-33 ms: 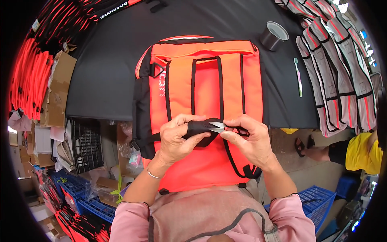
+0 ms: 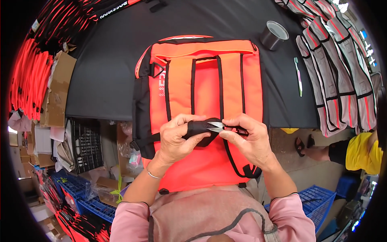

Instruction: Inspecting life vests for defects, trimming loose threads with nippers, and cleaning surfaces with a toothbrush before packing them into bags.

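The left hand pinched a black strap between thumb and fingers, apparently to steady it against the snips, held in the right hand's closed grasp, blades leftward. The bag lay beneath, shoulder straps upward, probably for access, overhanging the black table. Right of it were a cup and toothbrush; a crate stood below.

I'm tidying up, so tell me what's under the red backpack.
Black table covering shows beside the red backpack, whose upper part seems to rest on it; the lower end juts past the covering's near edge. Whatever lies beneath is covered.
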Demonstrator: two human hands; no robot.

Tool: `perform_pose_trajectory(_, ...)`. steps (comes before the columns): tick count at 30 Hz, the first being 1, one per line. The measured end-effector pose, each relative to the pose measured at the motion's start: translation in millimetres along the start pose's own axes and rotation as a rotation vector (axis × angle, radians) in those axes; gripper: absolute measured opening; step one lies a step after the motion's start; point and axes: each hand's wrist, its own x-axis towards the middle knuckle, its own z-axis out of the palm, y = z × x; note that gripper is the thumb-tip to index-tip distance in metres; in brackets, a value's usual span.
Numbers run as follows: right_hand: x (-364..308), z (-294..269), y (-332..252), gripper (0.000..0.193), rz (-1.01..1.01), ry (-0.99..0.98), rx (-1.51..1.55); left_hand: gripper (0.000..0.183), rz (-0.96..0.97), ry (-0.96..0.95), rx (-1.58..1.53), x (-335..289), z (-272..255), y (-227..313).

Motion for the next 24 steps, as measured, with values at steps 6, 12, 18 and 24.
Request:
perform_pose_trajectory(6, 7, 2, 3, 0.020, -0.087, -0.025, -0.071, 0.022, -0.042, 0.019, -0.028, -4, 0, -4)
perform_pose_trajectory(12, 15, -4, 1, 0.017, -0.026, -0.128, -0.084, 0.021, 0.016, -0.037, -0.027, -5, -2, -11)
perform_pose_trajectory(18, 15, -3, 1, 0.015, 0.059, -0.106, 0.077, 0.022, -0.026, -0.015, -0.024, -6, -3, -11)
perform_pose_trajectory(24, 12, 3, 4, 0.017, 0.064, -0.099, 0.138, 0.023, -0.025, -0.012, -0.030, -9, -1, -15)
